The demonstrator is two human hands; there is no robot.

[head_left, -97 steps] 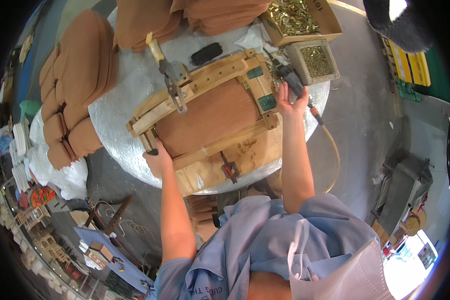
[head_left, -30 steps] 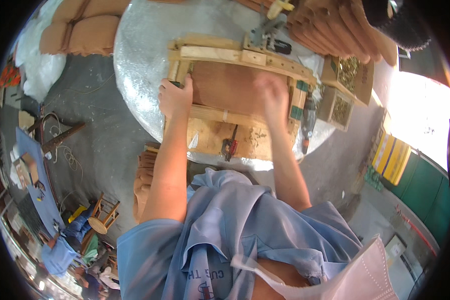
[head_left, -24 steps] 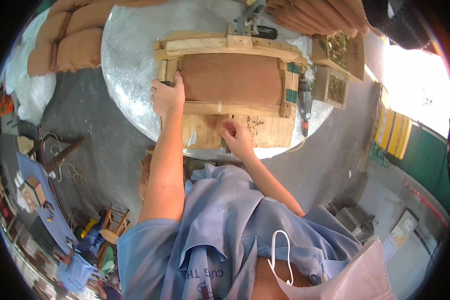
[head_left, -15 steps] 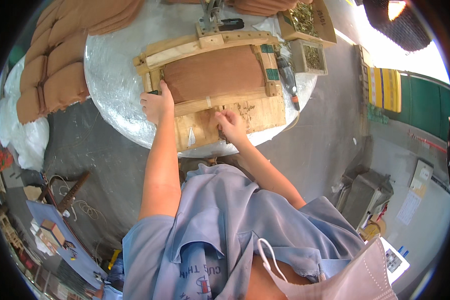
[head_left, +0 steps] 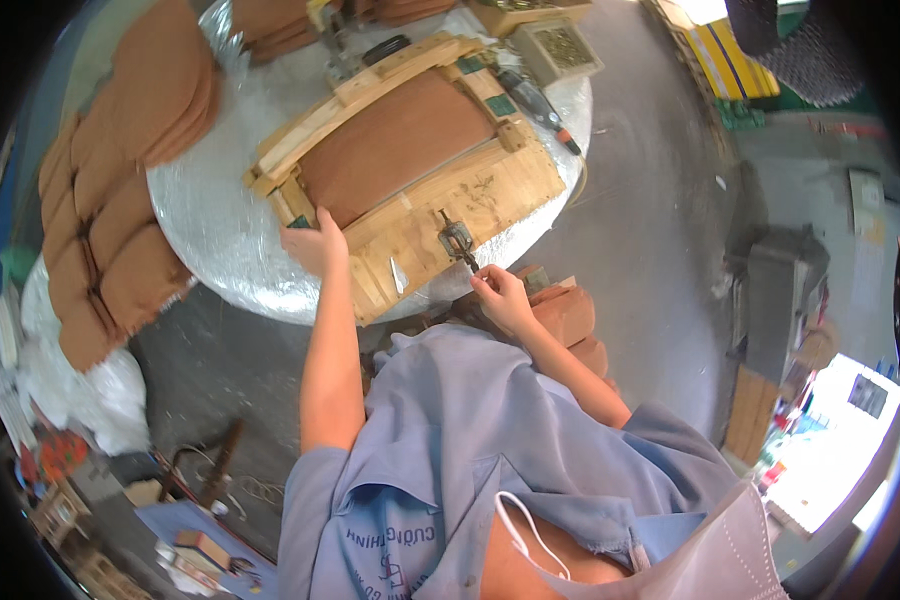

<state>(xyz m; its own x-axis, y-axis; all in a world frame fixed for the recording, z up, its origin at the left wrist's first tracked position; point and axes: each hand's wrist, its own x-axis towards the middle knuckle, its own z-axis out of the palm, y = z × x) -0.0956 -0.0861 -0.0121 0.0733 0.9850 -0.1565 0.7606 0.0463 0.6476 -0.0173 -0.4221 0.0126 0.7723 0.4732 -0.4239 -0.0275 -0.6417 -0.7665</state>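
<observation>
A wooden jig (head_left: 510, 190) lies on the plastic-wrapped round table, with a brown padded panel (head_left: 395, 145) inside its frame. My left hand (head_left: 317, 245) grips the jig's near left corner, its thumb up by the panel's edge and its other fingers partly hidden. On the jig's front board is a metal toggle clamp (head_left: 456, 240), its lever pulled back toward me. My right hand (head_left: 503, 298) is closed on the end of that lever, just past the board's near edge.
Beside the jig's right end lies a power tool (head_left: 542, 105) with an orange tip. Behind it stands a box of small metal fasteners (head_left: 560, 48). Stacked brown cushions (head_left: 135, 190) cover the left side. A round table (head_left: 200, 235) carries the jig.
My right hand has drawn the clamp lever back toward me, off the frame's front bar. My left hand keeps its place at the corner. The whole view has turned and shifted.
</observation>
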